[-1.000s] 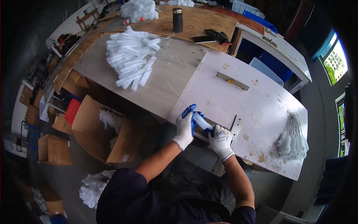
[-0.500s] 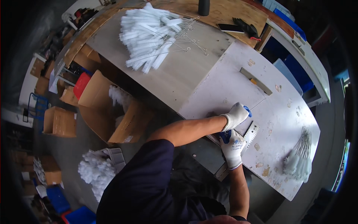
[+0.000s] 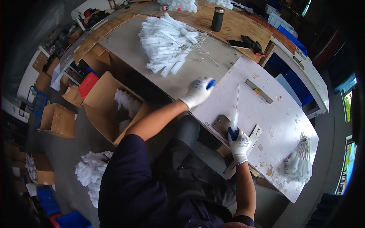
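My right hand (image 3: 239, 146), in a white glove with blue fingertips, is closed around the lower end of a tube brush (image 3: 235, 121). The brush's white bristles point away from me, and its thin wire handle runs on across the pale tabletop. A dark metal block (image 3: 222, 125) lies just left of that hand, and a perforated metal strip (image 3: 255, 137) is at its right. Above the table's near edge is my left hand (image 3: 198, 92), gloved alike and apart from the brush. Motion blurs its fingers. Beyond it lies a pile of white tube brushes (image 3: 165, 43).
A bundle of brushes (image 3: 300, 163) rests at the table's right end. Farther back are a flat metal bar (image 3: 259, 91), a phone (image 3: 238, 44), a dark glove (image 3: 253, 45) and a black tumbler (image 3: 217, 19). An open cardboard box (image 3: 108, 102) stands left, below table height.
My left hand has left the right hand and moved away to the left, toward the pile. The right hand stays near the metal block, with the brush now visible. The view has shifted slightly.
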The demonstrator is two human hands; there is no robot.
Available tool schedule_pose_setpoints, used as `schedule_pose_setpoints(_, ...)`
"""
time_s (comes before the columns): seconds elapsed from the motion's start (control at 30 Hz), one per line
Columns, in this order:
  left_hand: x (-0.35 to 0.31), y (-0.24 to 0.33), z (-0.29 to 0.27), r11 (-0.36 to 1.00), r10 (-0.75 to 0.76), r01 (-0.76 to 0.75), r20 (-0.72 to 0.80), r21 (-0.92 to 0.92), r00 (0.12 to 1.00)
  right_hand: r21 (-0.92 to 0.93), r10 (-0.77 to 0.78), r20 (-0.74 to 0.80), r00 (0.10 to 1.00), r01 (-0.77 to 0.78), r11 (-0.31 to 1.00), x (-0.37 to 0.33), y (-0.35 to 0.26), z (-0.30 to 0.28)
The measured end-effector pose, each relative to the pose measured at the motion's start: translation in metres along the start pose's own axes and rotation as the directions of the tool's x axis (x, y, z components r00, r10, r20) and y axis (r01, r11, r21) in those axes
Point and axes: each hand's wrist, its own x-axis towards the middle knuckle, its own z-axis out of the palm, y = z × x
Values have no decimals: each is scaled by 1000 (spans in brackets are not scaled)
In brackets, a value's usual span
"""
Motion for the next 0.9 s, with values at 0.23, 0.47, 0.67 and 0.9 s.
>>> schedule_pose_setpoints(0.23,33,-115,-86,785,39,72,-165,616,985,-50,-3,9,1000,4,999,-2,3,6)
schedule_pose_setpoints(0.47,47,-158,-86,558,-83,-74,144,826,986,-60,-12,-11,1000,11,998,-3,1,1)
schedule_pose_setpoints(0.67,52,-153,-96,397,87,-285,274,873,958,-67,0,-6,1000,-1,998,0,-2,3)
schedule_pose_setpoints(0.9,25,-41,-57,892,48,-108,146,439,988,-92,5,-42,999,-9,996,-4,-4,0)
